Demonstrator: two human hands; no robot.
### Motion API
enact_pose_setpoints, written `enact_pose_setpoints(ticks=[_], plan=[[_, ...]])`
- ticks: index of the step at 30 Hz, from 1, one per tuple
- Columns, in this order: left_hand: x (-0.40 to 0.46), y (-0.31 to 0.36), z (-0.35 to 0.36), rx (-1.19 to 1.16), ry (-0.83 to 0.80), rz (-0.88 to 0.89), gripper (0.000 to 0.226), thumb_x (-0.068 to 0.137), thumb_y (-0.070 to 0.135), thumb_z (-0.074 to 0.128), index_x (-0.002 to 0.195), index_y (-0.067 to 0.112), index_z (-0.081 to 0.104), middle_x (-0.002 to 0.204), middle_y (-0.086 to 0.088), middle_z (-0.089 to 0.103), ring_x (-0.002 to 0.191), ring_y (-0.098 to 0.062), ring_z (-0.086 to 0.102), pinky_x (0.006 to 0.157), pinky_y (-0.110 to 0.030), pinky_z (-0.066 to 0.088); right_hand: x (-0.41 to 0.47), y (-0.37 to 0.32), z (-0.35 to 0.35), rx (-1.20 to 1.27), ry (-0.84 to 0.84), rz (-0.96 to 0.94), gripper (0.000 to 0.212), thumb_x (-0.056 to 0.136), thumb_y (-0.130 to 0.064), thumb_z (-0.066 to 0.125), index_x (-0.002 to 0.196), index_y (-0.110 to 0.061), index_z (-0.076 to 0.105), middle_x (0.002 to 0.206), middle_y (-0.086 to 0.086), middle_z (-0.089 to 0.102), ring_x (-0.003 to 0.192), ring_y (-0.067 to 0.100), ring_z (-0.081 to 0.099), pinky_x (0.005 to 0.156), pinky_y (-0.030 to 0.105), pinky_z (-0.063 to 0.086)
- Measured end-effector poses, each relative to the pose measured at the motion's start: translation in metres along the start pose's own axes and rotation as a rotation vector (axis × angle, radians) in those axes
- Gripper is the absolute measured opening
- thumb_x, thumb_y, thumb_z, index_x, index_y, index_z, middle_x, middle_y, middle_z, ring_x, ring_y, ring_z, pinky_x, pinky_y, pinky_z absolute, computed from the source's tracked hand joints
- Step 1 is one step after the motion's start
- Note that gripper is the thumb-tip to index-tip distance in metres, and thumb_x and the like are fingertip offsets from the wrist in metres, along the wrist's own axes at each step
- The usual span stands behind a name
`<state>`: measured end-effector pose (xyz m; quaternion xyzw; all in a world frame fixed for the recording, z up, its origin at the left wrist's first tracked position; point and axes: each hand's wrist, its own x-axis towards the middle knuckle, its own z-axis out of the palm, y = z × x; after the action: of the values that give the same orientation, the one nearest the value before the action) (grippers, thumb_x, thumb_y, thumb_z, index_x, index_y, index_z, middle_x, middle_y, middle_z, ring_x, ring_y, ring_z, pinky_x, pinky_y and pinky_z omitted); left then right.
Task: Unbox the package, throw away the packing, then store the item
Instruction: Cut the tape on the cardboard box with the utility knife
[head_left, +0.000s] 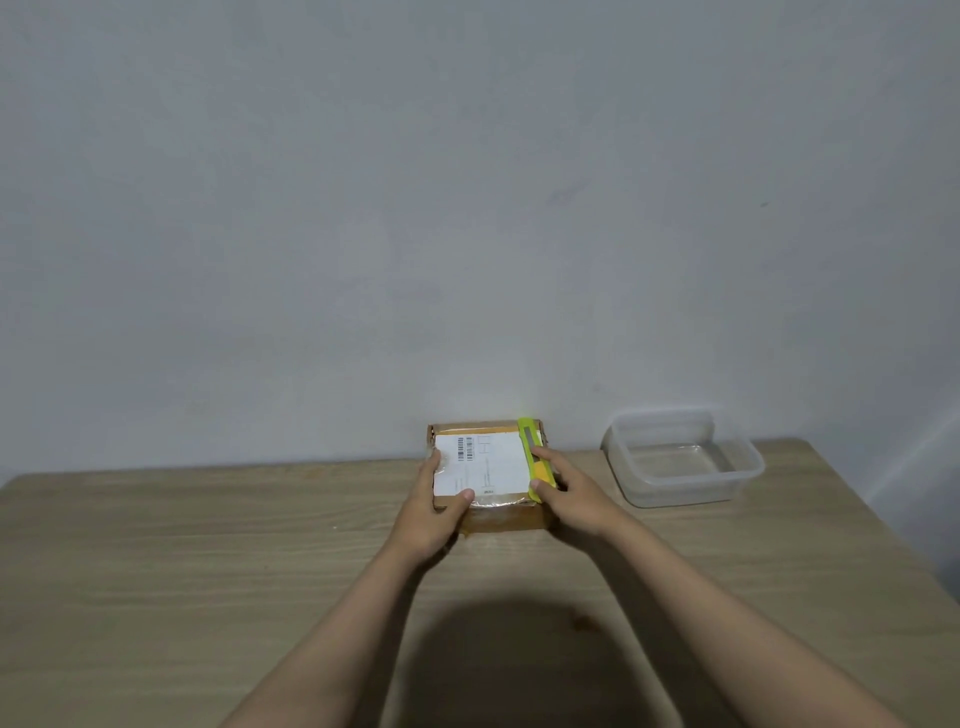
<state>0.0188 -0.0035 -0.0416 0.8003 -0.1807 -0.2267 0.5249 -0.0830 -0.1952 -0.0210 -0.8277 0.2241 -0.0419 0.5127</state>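
Observation:
A flat cardboard package (498, 517) with a white shipping label (483, 462) and clear tape lies on the wooden table (208, 545), near the wall. My left hand (434, 512) grips its near left corner, thumb on top of the label. My right hand (571, 493) holds a yellow-green box cutter (531, 447) that lies along the package's right edge, forefinger and thumb on it. The cutter's blade is hard to make out.
An empty clear plastic container (680, 457) stands on the table to the right of the package, close to the wall. A plain grey wall (467, 208) rises behind the table. My shadow falls on the table's near middle.

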Motion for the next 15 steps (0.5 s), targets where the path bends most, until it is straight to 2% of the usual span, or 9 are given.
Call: enact_pose_setpoints(ticks=[3,7,12,15], plan=[[-0.004,0.002,0.000,0.003,0.026,0.032,0.076,0.080,0.034,0.069,0.144,0.030,0.027,0.140,0.001,0.048,0.120,-0.026,0.053,0.103,-0.046,0.043,-0.005,0.003,0.001,-0.019,0.023,0.015,0.052,0.089,-0.021,0.055,0.136,-0.034,0.040,0.134,-0.002,0.055,0.117,0.016,0.054,0.106,0.036,0.041],[-0.027,0.006,0.004,-0.017,0.057,0.065,0.072,0.081,0.026,0.071,0.142,0.022,0.033,0.132,0.006,0.050,0.117,-0.012,0.052,0.104,-0.030,0.040,-0.030,0.002,-0.002,-0.021,0.043,-0.006,0.052,0.088,-0.021,0.056,0.137,-0.030,0.041,0.132,-0.003,0.056,0.116,0.016,0.056,0.105,0.037,0.042],[-0.078,0.001,0.011,-0.029,0.077,0.085,0.072,0.079,0.024,0.073,0.140,0.022,0.037,0.131,0.007,0.051,0.121,-0.012,0.051,0.104,-0.028,0.039,-0.085,0.004,-0.003,-0.003,0.035,-0.027,0.050,0.089,-0.020,0.057,0.136,-0.029,0.043,0.125,-0.010,0.056,0.112,0.011,0.056,0.101,0.028,0.042],[-0.113,-0.007,0.014,0.001,0.078,0.090,0.071,0.078,0.022,0.074,0.139,0.021,0.039,0.128,0.007,0.052,0.117,-0.010,0.051,0.094,-0.015,0.037,-0.122,0.011,0.002,0.012,0.001,-0.020,0.050,0.088,-0.020,0.059,0.135,-0.029,0.043,0.123,-0.010,0.057,0.109,0.009,0.057,0.093,0.022,0.043]])
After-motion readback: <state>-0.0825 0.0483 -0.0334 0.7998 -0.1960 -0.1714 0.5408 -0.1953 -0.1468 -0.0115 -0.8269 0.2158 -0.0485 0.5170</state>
